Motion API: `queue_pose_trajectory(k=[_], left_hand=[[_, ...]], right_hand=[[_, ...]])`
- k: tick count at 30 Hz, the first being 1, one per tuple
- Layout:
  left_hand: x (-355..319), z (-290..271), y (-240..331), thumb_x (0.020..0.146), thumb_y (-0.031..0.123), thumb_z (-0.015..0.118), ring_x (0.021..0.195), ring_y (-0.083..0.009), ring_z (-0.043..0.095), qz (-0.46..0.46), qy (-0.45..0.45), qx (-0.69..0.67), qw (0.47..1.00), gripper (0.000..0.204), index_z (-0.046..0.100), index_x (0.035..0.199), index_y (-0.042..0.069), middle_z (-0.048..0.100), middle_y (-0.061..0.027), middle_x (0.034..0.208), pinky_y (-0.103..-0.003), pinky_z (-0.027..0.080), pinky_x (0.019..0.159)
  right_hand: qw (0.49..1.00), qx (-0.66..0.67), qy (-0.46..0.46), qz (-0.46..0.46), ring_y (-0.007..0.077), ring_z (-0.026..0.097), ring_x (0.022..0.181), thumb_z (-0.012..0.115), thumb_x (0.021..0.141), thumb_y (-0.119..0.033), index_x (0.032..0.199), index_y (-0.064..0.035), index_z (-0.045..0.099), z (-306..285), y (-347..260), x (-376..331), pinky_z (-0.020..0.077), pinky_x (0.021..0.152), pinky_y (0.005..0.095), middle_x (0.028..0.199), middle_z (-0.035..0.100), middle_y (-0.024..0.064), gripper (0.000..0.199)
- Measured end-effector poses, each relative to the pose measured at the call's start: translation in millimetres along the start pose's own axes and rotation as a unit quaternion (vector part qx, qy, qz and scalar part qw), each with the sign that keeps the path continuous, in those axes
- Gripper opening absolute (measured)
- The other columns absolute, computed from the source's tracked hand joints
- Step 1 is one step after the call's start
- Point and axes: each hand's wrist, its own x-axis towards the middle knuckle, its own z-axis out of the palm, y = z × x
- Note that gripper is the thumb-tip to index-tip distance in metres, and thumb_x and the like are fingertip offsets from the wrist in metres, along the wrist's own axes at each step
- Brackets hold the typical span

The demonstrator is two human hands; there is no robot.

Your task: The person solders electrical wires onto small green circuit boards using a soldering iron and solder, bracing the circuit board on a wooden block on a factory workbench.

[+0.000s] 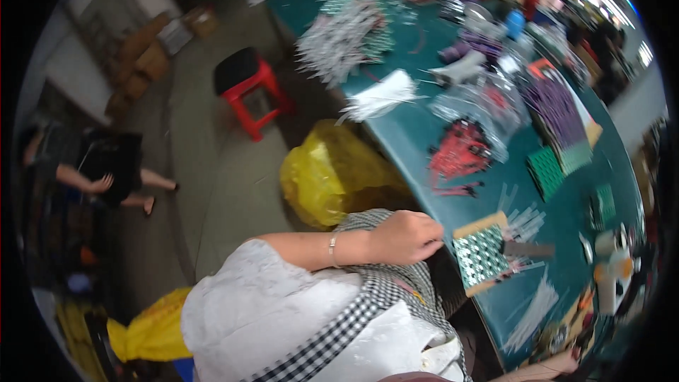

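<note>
My left hand [407, 237], a bracelet on its wrist, is closed beside the table's near edge. Whatever its fingers may hold is too small to make out. Just right of it, a board [482, 255] with green-and-silver rows lies on brown cardboard at the edge of the green table [403, 134]. A dark flat strip [529, 248] extends right from the board, over thin pale strips [527, 223]. At the lower right, my right hand [566, 362] is near a cluttered group of small tools [562, 332]. Its fingers are small and blurred.
Red and black bundled pieces [463, 152], white strips [382, 95], clear plastic bags [488, 110] and purple strips [559, 113] cover the table further off. Bottles [612, 276] stand at right. Left are a yellow bag [329, 177], a red stool [254, 92] and another person [113, 166].
</note>
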Motion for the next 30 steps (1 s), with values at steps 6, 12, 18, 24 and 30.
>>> queue_pose_trajectory(k=[6, 12, 18, 24, 30], left_hand=[[-14.3, 0.3, -1.4, 0.078, 0.016, 0.070, 0.066, -0.0341, 0.064, 0.001, 0.043, 0.006, 0.999, 0.019, 0.056, 0.074, 0.005, 0.060, -0.0125, 0.067, -0.046, 0.050, 0.057], [-52.0, -9.7, -1.4, 0.078, 0.016, 0.070, 0.064, -0.0365, 0.064, -0.080, 0.061, 0.016, 0.995, 0.019, 0.057, 0.071, 0.003, 0.062, -0.0145, 0.066, -0.048, 0.050, 0.056], [-76.9, -18.9, -7.1, 0.080, 0.018, 0.070, 0.063, -0.0325, 0.063, -0.108, 0.043, 0.057, 0.992, 0.023, 0.055, 0.070, 0.004, 0.060, -0.0106, 0.064, -0.045, 0.049, 0.055], [-81.4, -17.0, -9.1, 0.080, 0.018, 0.070, 0.064, -0.0322, 0.064, -0.108, 0.048, 0.036, 0.992, 0.022, 0.057, 0.071, 0.004, 0.061, -0.0110, 0.065, -0.045, 0.049, 0.055], [-85.2, -24.2, -14.4, 0.079, 0.015, 0.069, 0.063, -0.0353, 0.063, -0.102, 0.131, 0.013, 0.986, 0.019, 0.055, 0.072, 0.004, 0.060, -0.0138, 0.066, -0.046, 0.050, 0.058]], right_hand=[[0.972, -0.083, -0.169, 0.141, 0.0393, 0.060, 0.106, 0.049, 0.095, -0.039, 0.124, 0.0058, 0.050, 153.7, 198.4, -102.9, 0.0509, 0.093, 0.0535, 0.116, 0.060, 0.0272, 0.054], [0.905, -0.161, -0.321, 0.227, 0.0386, 0.061, 0.104, 0.048, 0.096, -0.036, 0.128, 0.0054, 0.049, 233.1, 326.1, -205.9, 0.0510, 0.093, 0.0521, 0.115, 0.061, 0.0260, 0.052], [0.843, -0.211, -0.418, 0.264, 0.0379, 0.061, 0.103, 0.046, 0.098, -0.032, 0.131, 0.0050, 0.047, 239.0, 378.9, -258.2, 0.0512, 0.094, 0.0506, 0.114, 0.061, 0.0248, 0.050], [0.809, -0.215, -0.485, 0.253, 0.0372, 0.061, 0.101, 0.044, 0.099, -0.029, 0.135, 0.0046, 0.046, 234.9, 364.9, -267.4, 0.0513, 0.094, 0.0492, 0.113, 0.061, 0.0236, 0.049], [0.824, -0.213, -0.500, 0.163, 0.0365, 0.061, 0.100, 0.042, 0.100, -0.026, 0.138, 0.0042, 0.044, 198.5, 237.2, -227.9, 0.0515, 0.094, 0.0477, 0.112, 0.061, 0.0224, 0.048]])
